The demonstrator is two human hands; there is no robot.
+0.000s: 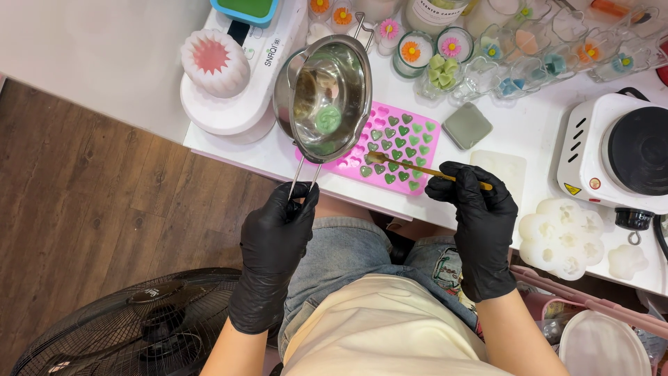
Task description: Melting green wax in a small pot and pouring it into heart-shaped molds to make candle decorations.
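My left hand [275, 240], in a black glove, grips the wire handle of a steel melting pot [323, 97] held tilted above the table's edge. A little green wax lies inside the pot. Below its rim sits a pink silicone mould [410, 118] with small heart cavities, many filled with green wax. My right hand [476, 216], also gloved, pinches a thin wooden spoon [424, 170] whose tip rests over the mould's near cavities.
A white electric hot plate [619, 153] stands at the right. White flower moulds [563, 237] lie near it. Glass cups with flower candles [445, 49] line the back. A white machine with a pink-centred fluted mould [216, 63] is at left; a black fan [146, 327] stands on the floor.
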